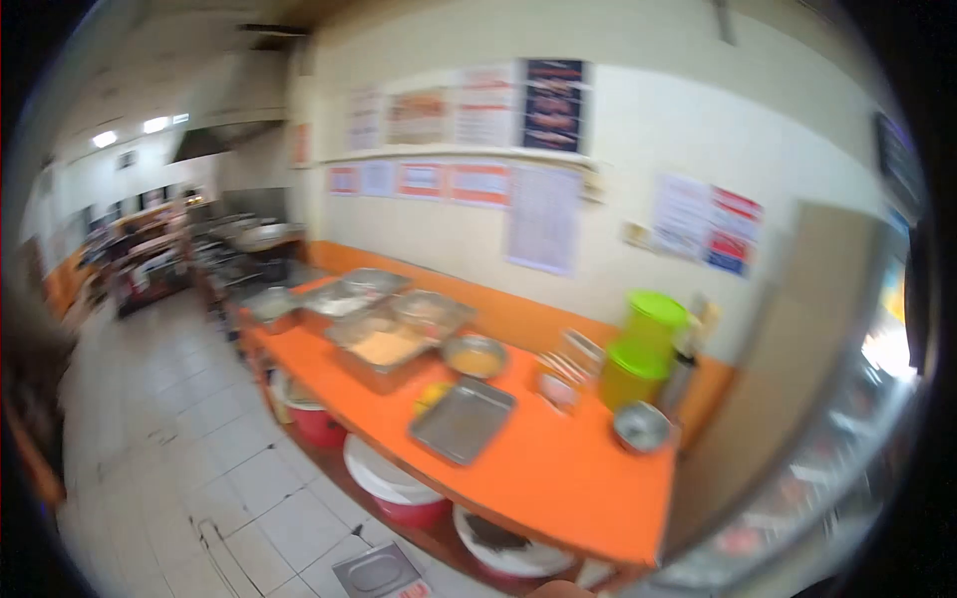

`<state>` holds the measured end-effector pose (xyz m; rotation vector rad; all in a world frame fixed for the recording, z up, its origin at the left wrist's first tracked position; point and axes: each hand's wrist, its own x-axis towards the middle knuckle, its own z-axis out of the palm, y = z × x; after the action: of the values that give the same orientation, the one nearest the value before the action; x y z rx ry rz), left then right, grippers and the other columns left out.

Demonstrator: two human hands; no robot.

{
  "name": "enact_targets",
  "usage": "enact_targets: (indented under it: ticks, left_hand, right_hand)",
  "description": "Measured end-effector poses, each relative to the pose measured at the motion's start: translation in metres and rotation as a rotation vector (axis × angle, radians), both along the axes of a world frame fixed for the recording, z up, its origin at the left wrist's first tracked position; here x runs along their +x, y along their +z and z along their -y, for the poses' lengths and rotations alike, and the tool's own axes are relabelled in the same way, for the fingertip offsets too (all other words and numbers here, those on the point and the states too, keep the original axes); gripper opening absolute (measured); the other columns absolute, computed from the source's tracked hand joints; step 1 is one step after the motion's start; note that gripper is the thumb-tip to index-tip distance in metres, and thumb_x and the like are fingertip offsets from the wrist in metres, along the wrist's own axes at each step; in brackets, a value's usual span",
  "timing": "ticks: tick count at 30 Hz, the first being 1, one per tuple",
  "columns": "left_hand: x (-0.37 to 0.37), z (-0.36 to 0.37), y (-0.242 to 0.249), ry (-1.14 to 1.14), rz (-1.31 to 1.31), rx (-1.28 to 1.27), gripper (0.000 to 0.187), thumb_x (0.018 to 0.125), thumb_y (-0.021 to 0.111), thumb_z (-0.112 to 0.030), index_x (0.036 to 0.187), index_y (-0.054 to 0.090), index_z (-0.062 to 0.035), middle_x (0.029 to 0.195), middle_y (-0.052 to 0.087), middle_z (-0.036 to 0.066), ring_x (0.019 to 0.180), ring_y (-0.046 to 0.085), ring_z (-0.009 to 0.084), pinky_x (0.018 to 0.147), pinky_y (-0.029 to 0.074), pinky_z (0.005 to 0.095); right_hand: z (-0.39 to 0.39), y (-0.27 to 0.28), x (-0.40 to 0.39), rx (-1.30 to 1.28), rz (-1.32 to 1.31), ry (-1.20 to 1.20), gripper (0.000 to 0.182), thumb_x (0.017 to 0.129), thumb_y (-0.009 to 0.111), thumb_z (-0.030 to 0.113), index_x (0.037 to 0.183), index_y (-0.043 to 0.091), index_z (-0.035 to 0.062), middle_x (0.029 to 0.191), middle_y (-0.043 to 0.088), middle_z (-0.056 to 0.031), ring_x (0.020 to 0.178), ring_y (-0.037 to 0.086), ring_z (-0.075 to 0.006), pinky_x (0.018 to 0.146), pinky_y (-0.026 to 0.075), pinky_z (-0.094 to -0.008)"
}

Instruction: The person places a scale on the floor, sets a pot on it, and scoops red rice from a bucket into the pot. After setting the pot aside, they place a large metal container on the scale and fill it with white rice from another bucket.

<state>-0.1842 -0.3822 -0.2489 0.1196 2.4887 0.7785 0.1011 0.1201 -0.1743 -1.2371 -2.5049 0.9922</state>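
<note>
Floor: pale tiles fill your left side, with a small metal tray lying on them near the bottom edge.
Far left: a cooking area with pots sits at the back, too blurred to itemise.
Surface: the orange surface runs from back left to front right along the wall.
Back pans: several steel pans sit together at its far end, one holding something pale.
Bowl: a round steel bowl stands just right of those pans.
Flat tray: the empty steel tray lies in the middle of the surface, its long axis angled from front left to back right; it is the item nearest you.
Below: red tubs with white lids stand under the surface's front edge.
Right end: two green-lidded containers stand stacked against the wall, a small steel bowl just in front.
Your hands: neither hand is in view, so you cannot tell whether they are apart or together, nor which is nearer the flat tray.
</note>
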Motion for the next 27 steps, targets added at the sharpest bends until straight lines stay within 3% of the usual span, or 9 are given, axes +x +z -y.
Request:
enact_targets:
  ticks: [6,10,12,16,19,21,24,26,27]
  left_hand:
    - [0.042,-0.138,0.027,-0.493,-0.057,0.001,0.031,0.084,0.046,-0.023,0.105,0.055,-0.0027,0.104,0.056,0.017,0.096,0.051,0.0302,0.084,0.038,0.0383]
    - [0.149,-0.3,0.026,-0.798,0.004,0.006,0.03,0.084,0.046,-0.024,0.103,0.056,-0.0031,0.101,0.057,0.016,0.094,0.052,0.0295,0.082,0.04,0.0379]
    - [0.219,-0.366,0.019,-0.938,0.064,-0.014,0.03,0.084,0.047,-0.024,0.102,0.057,-0.0034,0.1,0.058,0.015,0.093,0.053,0.0292,0.082,0.04,0.0377]
    - [0.353,-0.461,-0.015,-1.163,0.185,-0.098,0.029,0.084,0.047,-0.025,0.1,0.058,-0.0038,0.098,0.059,0.015,0.09,0.054,0.0286,0.08,0.042,0.0374]
    - [0.453,-0.51,-0.048,-1.282,0.265,-0.165,0.029,0.084,0.048,-0.026,0.099,0.058,-0.0041,0.096,0.06,0.014,0.089,0.055,0.0281,0.078,0.043,0.0371]
    - [0.502,-0.543,-0.069,-1.388,0.294,-0.152,0.028,0.084,0.048,-0.026,0.098,0.059,-0.0043,0.095,0.06,0.014,0.088,0.055,0.0278,0.077,0.043,0.0369]
    - [0.568,-0.635,-0.093,-1.597,0.201,0.205,0.028,0.084,0.049,-0.027,0.097,0.06,-0.0047,0.094,0.061,0.013,0.086,0.056,0.0273,0.076,0.044,0.0367]
    - [0.642,-0.733,-0.004,-1.312,-0.023,0.313,0.038,0.087,0.037,-0.034,0.094,0.057,-0.0027,0.093,0.058,0.022,0.091,0.054,0.0382,0.078,0.042,0.0442]
    - [0.664,-0.803,-0.029,-1.236,-0.011,0.597,0.033,0.087,0.04,-0.03,0.093,0.056,-0.0016,0.092,0.057,0.023,0.09,0.054,0.0388,0.076,0.042,0.0421]
  right_hand:
    - [0.024,-0.098,0.407,-0.295,-0.145,-0.851,0.016,0.07,0.062,0.016,0.081,0.061,0.0029,0.076,0.064,-0.0058,0.067,0.06,-0.0177,0.057,0.047,-0.0364]
    - [0.077,-0.141,0.497,-0.567,-0.288,-0.807,0.017,0.075,0.062,0.016,0.087,0.066,0.0042,0.078,0.065,-0.0073,0.066,0.062,-0.0164,0.061,0.05,-0.0307]
    - [0.124,-0.095,0.511,-0.812,-0.675,-0.753,0.018,0.076,0.064,0.022,0.082,0.067,0.0044,0.074,0.065,-0.0058,0.064,0.062,-0.0147,0.061,0.05,-0.0278]
    - [0.089,-0.043,0.58,-0.365,-0.261,-0.94,0.044,0.061,0.072,0.046,0.068,0.065,0.0037,0.062,0.062,-0.0071,0.063,0.06,-0.0185,0.062,0.049,-0.032]
    - [-0.009,0.029,0.665,-0.105,-0.016,-0.971,0.032,0.07,0.069,0.032,0.059,0.062,0.0028,0.058,0.061,-0.0054,0.055,0.056,-0.0124,0.059,0.046,-0.0271]
    - [-0.062,0.045,0.733,-0.087,-0.434,-1.009,0.024,0.08,0.055,0.017,0.062,0.062,0.002,0.061,0.062,-0.0062,0.059,0.058,-0.0141,0.06,0.047,-0.0269]
    - [-0.102,0.07,0.862,0.162,-0.501,-0.932,0.022,0.085,0.036,0.005,0.091,0.057,0.0,0.077,0.055,-0.0079,0.065,0.053,-0.0137,0.058,0.047,-0.0265]
    - [-0.097,0.13,0.921,0.278,-0.345,-1.081,0.02,0.084,0.038,0.002,0.094,0.056,0.0019,0.076,0.054,-0.0065,0.064,0.053,-0.0136,0.054,0.047,-0.0257]
    - [-0.094,0.154,0.937,0.217,-0.373,-1.273,0.026,0.073,0.041,-0.007,0.092,0.056,0.0024,0.078,0.057,-0.007,0.065,0.054,-0.0124,0.054,0.046,-0.025]
